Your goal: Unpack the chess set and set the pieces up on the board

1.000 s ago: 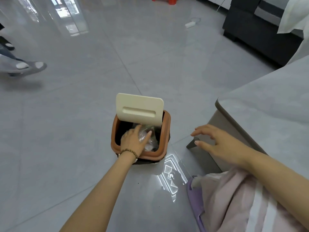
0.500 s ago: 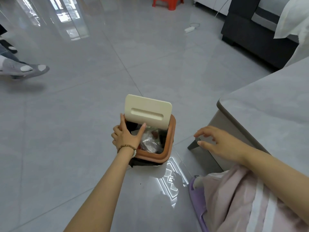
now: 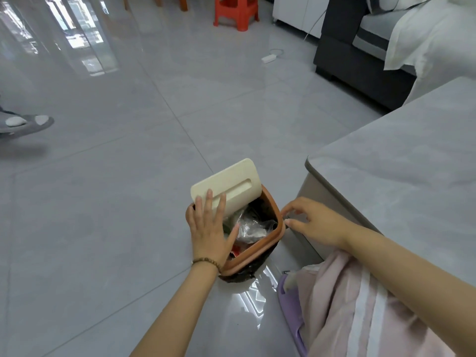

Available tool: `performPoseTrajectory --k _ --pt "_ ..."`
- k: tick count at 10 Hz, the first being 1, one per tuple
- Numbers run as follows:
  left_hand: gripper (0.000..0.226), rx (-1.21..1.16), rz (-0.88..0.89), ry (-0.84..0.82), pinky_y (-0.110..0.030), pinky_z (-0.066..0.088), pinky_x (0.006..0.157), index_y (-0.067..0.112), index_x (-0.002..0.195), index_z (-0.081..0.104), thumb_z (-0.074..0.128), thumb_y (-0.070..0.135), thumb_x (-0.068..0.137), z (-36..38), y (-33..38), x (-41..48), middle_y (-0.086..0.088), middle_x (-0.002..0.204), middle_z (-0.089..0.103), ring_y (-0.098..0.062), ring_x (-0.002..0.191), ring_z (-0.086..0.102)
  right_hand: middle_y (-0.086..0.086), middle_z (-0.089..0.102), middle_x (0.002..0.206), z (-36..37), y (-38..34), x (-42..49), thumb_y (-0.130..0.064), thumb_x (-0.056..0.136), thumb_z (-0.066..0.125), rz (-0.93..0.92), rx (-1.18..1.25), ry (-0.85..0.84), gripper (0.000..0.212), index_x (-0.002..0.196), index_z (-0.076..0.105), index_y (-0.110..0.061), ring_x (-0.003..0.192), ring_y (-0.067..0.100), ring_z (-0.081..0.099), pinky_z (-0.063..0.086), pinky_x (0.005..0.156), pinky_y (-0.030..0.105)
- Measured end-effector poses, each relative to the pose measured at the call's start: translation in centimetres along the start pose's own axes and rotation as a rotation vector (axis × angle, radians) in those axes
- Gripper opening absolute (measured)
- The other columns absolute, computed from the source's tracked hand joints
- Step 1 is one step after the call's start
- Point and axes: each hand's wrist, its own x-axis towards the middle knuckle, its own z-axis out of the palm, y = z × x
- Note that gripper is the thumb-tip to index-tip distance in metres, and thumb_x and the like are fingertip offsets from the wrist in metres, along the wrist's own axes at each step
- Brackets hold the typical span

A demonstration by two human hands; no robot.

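Note:
A small brown waste bin [image 3: 268, 242] stands on the floor beside the grey table [image 3: 401, 163]. Its cream swing lid [image 3: 226, 189] is tilted up at the back. Crumpled clear plastic wrap [image 3: 251, 225] lies inside on other rubbish. My left hand [image 3: 208, 228] rests flat over the bin's left rim, fingers spread and touching the lid's lower edge, holding nothing. My right hand [image 3: 313, 222] hovers at the bin's right rim with curled, parted fingers, empty. No chess board or pieces are in view.
Glossy grey tiles surround the bin. Another person's slippered foot [image 3: 23, 123] is at the far left. A red stool [image 3: 235, 11], a white power strip [image 3: 269, 57] and a dark sofa [image 3: 360, 60] stand at the back. My pink-clad knee [image 3: 360, 305] and purple slipper [image 3: 291, 307] are bottom right.
My left hand came out of the bin, leaving the plastic wrap inside, and now lies on the rim and lid. The bin has turned and sits closer to the table and my right hand.

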Motion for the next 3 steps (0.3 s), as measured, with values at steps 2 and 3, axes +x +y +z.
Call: performPoseTrajectory --k 2,3 --pt "0.080 0.129 -0.079 -0.342 -0.046 -0.012 0.113 0.026 0.147 -0.008 0.025 0.067 0.087 -0.4 0.3 3.4 -0.005 0.155 -0.016 -0.030 0.141 -0.017 -0.006 0.053 0.114 -0.3 -0.5 -0.6 -0.028 0.091 0.056 -0.013 0.027 0.029 0.017 0.108 0.059 -0.028 0.105 0.015 0.055 0.044 0.094 0.031" --pt "0.079 0.062 -0.053 -0.351 -0.044 -0.014 0.113 0.026 0.147 -0.009 0.029 0.063 0.089 -2.1 2.6 4.4 -0.004 0.156 -0.013 -0.026 0.142 -0.015 -0.010 0.051 0.120 -0.6 -0.9 -1.2 -0.027 0.091 0.055 -0.050 0.040 0.135 0.020 0.112 0.059 -0.027 0.103 0.015 0.057 0.043 0.096 0.030"
